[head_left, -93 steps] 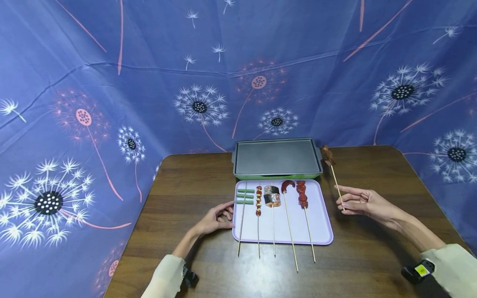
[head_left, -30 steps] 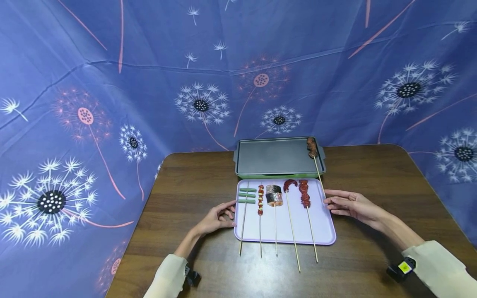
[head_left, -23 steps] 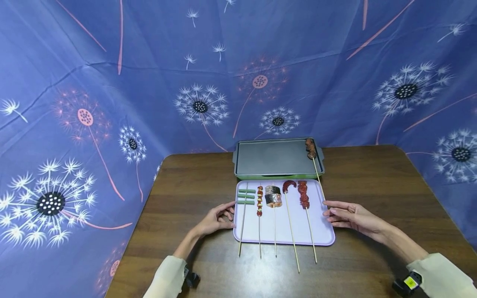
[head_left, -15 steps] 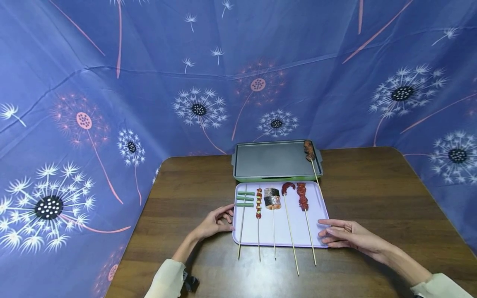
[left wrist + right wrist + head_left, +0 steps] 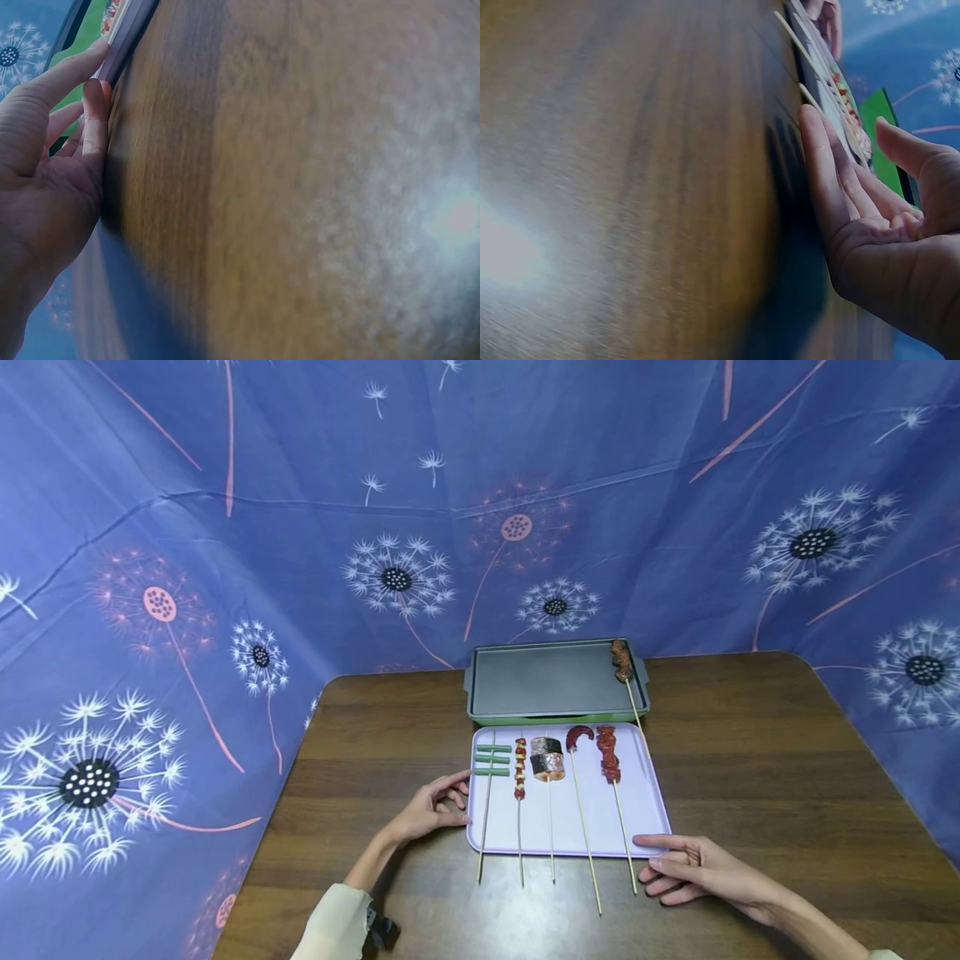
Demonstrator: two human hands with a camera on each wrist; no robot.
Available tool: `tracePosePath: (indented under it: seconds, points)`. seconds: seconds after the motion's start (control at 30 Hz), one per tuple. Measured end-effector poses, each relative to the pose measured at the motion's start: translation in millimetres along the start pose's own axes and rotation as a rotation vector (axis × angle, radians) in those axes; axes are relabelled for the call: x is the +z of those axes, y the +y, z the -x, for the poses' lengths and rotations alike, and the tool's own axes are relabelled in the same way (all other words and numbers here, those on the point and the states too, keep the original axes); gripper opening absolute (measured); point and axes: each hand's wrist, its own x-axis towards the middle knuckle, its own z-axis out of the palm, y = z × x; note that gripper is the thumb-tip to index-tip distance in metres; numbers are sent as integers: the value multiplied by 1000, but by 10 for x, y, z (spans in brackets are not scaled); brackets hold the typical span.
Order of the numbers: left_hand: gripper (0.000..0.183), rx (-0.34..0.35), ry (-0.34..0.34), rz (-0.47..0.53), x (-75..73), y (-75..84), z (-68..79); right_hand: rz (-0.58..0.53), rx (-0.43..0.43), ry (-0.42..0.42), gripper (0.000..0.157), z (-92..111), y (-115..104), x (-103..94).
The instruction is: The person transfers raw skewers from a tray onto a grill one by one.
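Note:
My left hand [image 5: 426,810] touches the left rim of a lilac tray [image 5: 498,827] with relaxed fingers. My right hand [image 5: 697,870] holds nothing, thumb and fingers apart, at the tray's front right corner. Its fingertips are close to the stick end of a red meat skewer [image 5: 608,756]. Left of that lie a curled dark red tentacle skewer [image 5: 577,737], a fish-chunk skewer [image 5: 547,758], a thin red-and-yellow skewer [image 5: 520,768] and a green bean skewer [image 5: 492,761]. A brown meat skewer [image 5: 622,661] lies on the griddle's right side, its stick crossing onto the tray.
The grey griddle plate [image 5: 547,681], with a green base, stands behind the tray at the table's back edge. Several stick ends overhang the tray's front rim. A blue dandelion-print cloth [image 5: 315,527] hangs behind the wooden table [image 5: 765,752].
My right hand has brought the brown meat skewer from right of the griddle onto it and let go. It has then moved toward me, to the tray's front right corner. My left hand stays put.

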Motion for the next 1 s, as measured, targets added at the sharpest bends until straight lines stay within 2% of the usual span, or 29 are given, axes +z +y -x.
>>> tracePosePath:
  seconds: [0.4, 0.63, 0.87, 1.0]
  points:
    - [78, 18, -13, 38, -8, -31, -21, -42, -84, 15, 61, -110, 175, 199]
    - [79, -5, -4, 29, -12, -28, -21, -90, -84, 59, 61, -152, 211, 252]
    - [79, 15, -7, 30, -7, -43, -22, -100, -117, 28, 54, -137, 184, 254]
    - [79, -6, -1, 26, -3, -23, -16, -118, -135, 9, 52, -134, 166, 248]
